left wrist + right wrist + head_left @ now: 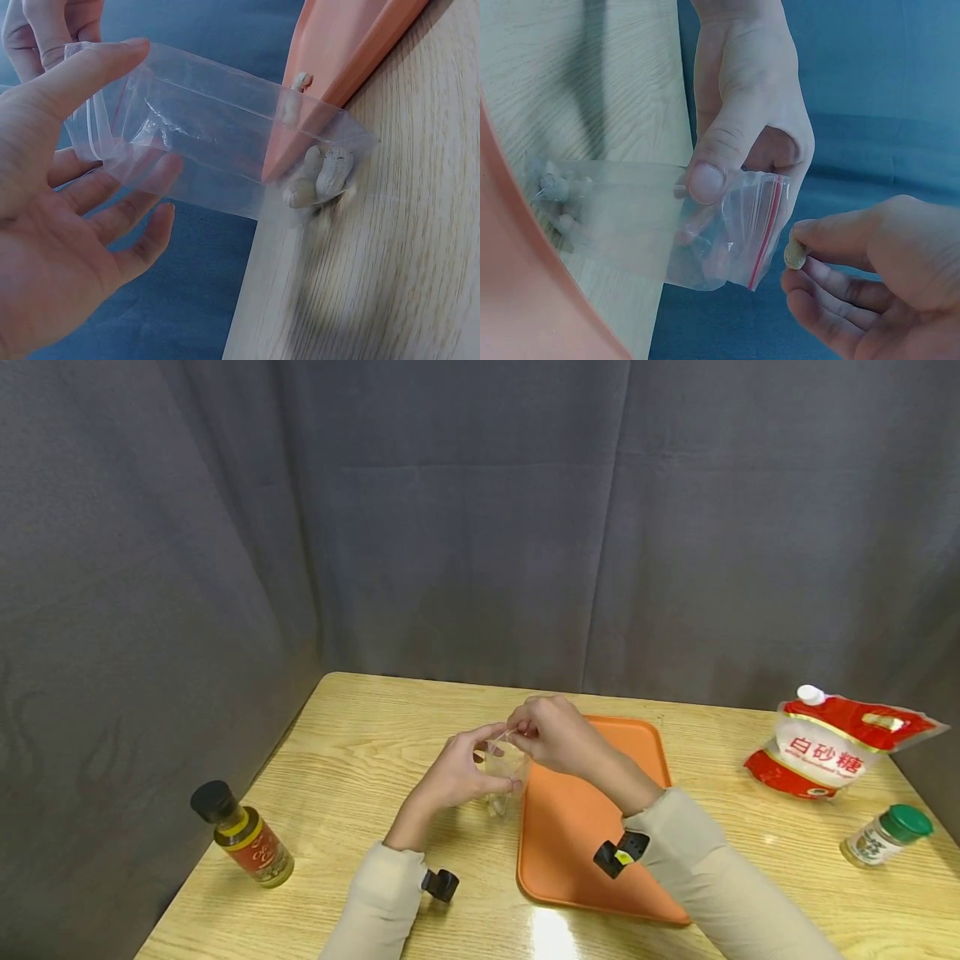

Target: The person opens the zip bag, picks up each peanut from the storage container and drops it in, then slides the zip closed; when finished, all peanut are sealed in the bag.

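A clear zip bag [217, 142] with a red strip at its mouth is held upright by my left hand [453, 768], thumb on one side and fingers on the other. Several peanuts in their shells [335, 171] lie in the bottom of the bag, close over the wooden table. Just outside the bag's mouth, my right hand [558, 737] pinches a single peanut [795, 255] between thumb and fingertips. An orange tray [570, 835] lies under the right forearm, right beside the bag.
On the left of the table [375, 710] stands an oil bottle [255, 847] with a black cap. To the right are a red and white sugar pouch [825, 747] and a small green-capped seasoning jar [877, 843]. Grey curtains [465, 552] hang behind the table.
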Action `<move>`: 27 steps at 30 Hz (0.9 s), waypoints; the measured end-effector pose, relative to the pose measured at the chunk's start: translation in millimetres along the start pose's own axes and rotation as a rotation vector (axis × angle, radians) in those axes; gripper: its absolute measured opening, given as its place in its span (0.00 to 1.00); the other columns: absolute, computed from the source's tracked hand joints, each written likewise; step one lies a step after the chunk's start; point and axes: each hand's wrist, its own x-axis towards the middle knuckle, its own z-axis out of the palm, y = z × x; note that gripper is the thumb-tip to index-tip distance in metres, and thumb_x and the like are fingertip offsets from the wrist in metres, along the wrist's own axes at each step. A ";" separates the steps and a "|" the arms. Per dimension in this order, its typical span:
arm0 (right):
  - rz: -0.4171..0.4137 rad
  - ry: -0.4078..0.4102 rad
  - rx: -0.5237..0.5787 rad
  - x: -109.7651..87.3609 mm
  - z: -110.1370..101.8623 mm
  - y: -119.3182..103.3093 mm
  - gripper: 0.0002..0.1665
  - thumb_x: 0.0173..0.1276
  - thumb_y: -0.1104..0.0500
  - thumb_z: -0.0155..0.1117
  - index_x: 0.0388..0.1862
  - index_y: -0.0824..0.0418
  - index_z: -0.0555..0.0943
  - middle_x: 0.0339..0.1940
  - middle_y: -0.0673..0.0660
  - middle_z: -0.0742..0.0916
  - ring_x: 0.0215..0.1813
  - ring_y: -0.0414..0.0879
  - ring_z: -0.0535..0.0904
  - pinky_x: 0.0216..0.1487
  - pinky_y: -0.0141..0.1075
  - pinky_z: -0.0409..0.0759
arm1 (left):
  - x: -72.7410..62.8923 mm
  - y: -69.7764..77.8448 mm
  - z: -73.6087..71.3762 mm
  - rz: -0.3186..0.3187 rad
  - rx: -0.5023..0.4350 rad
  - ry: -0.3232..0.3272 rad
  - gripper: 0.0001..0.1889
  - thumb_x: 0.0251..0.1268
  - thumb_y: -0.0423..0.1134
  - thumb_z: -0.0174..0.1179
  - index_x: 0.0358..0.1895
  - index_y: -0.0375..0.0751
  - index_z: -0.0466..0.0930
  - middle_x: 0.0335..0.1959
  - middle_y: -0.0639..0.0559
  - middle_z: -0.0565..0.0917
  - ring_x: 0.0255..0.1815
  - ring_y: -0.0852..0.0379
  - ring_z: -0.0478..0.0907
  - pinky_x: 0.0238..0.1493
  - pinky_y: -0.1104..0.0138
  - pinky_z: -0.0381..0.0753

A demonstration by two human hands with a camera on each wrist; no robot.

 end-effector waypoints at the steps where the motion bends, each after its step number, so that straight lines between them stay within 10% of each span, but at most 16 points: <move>1: -0.002 0.001 0.001 0.0 -0.2 -0.2 0.05 0.61 0.69 0.71 0.36 0.66 0.89 0.28 0.54 0.86 0.27 0.40 0.79 0.31 0.33 0.79 | 0.0 -0.3 0.2 0.002 -0.002 0.000 0.43 0.51 0.45 0.76 0.72 0.43 0.68 0.62 0.49 0.77 0.53 0.43 0.76 0.50 0.50 0.77; 27: 0.099 0.005 0.021 -4.3 -10.9 15.1 0.07 0.62 0.66 0.71 0.38 0.69 0.87 0.28 0.55 0.86 0.27 0.44 0.81 0.32 0.38 0.81 | 1.7 -0.5 1.2 0.019 0.016 0.023 0.41 0.49 0.39 0.76 0.70 0.41 0.71 0.61 0.50 0.79 0.51 0.48 0.77 0.48 0.55 0.79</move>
